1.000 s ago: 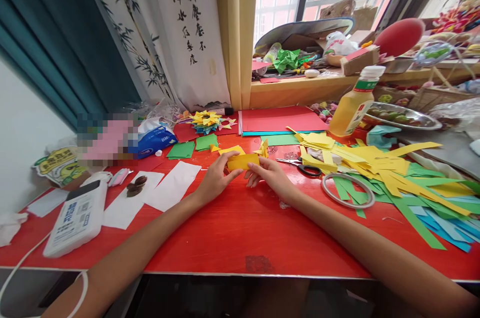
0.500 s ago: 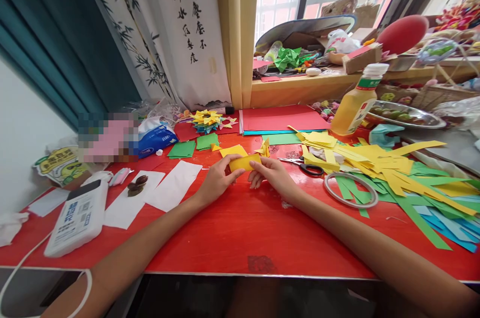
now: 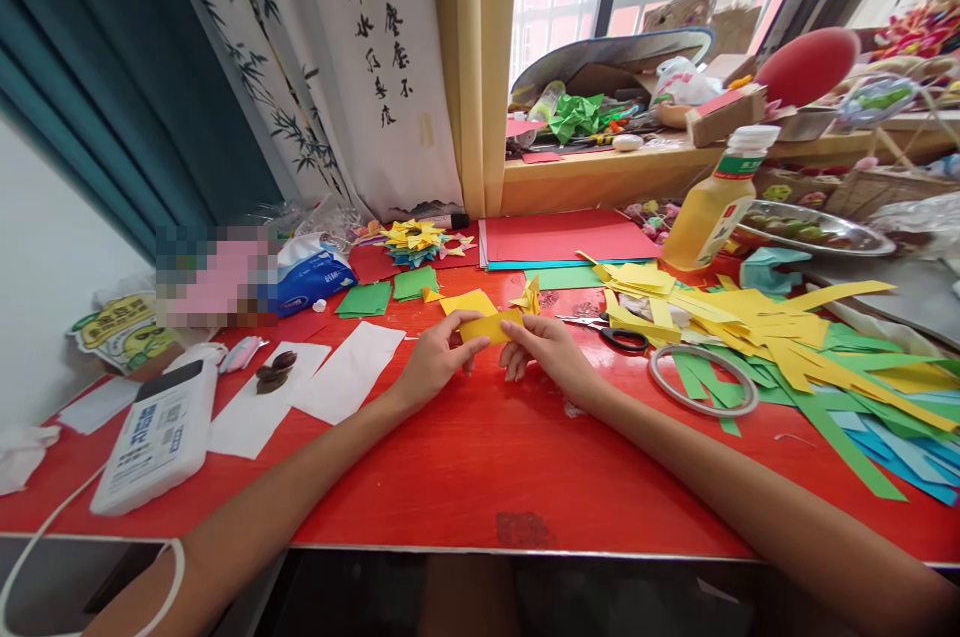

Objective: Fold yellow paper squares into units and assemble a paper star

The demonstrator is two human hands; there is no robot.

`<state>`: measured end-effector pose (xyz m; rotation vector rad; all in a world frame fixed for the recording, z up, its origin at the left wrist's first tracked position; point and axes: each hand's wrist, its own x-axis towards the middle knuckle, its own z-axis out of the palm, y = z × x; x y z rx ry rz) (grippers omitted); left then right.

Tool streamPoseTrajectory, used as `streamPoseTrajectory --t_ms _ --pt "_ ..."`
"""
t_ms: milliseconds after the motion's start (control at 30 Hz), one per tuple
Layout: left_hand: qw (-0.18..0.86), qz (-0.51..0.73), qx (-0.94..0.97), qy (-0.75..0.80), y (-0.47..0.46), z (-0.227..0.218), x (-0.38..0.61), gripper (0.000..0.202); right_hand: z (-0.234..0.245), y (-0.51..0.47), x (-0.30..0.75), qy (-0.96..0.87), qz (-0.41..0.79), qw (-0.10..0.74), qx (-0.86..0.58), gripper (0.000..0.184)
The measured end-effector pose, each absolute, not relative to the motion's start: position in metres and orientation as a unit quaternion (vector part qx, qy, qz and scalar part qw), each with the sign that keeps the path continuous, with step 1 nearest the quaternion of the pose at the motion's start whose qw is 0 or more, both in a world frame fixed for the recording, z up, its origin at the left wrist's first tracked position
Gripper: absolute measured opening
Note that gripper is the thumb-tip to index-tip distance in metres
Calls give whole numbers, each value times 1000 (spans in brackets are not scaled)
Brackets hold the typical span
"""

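A small folded piece of yellow paper (image 3: 489, 325) is held just above the red table (image 3: 480, 457), pinched at both ends. My left hand (image 3: 433, 360) grips its left end between thumb and fingers. On its right end my right hand (image 3: 550, 354) is closed with a fingertip pinch. Another yellow square (image 3: 466, 302) lies flat on the table just behind the held piece. Beside that sits a small folded yellow shape (image 3: 527, 297).
Black-handled scissors (image 3: 607, 333) and a tape ring (image 3: 702, 380) lie right of my hands. Yellow, green and blue paper strips (image 3: 817, 357) cover the right side. A bottle (image 3: 709, 209), red sheets (image 3: 562, 237), white papers (image 3: 345, 372) and a white device (image 3: 156, 435) are around.
The paper piece has tilted slightly and my fingers have shifted closer along it. Both hands stay in the same spot.
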<state>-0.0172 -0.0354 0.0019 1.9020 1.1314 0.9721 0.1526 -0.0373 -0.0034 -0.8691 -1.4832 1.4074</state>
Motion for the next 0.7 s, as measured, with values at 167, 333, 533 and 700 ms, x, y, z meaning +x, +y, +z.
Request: streamPoseTrajectory --t_ms 167,333,533,700 --pt "364 377 735 431 -35 1 -18 34 -4 -37 153 -602 566 439 -353 30" --pt "354 370 741 435 -36 1 -18 34 -6 -36 153 -606 562 439 -352 31" --pt "299 390 756 433 -35 4 -18 25 -9 -35 153 -617 568 422 -346 30" --pt "296 383 775 406 -35 7 -18 23 -9 -40 151 -659 583 331 -341 27"
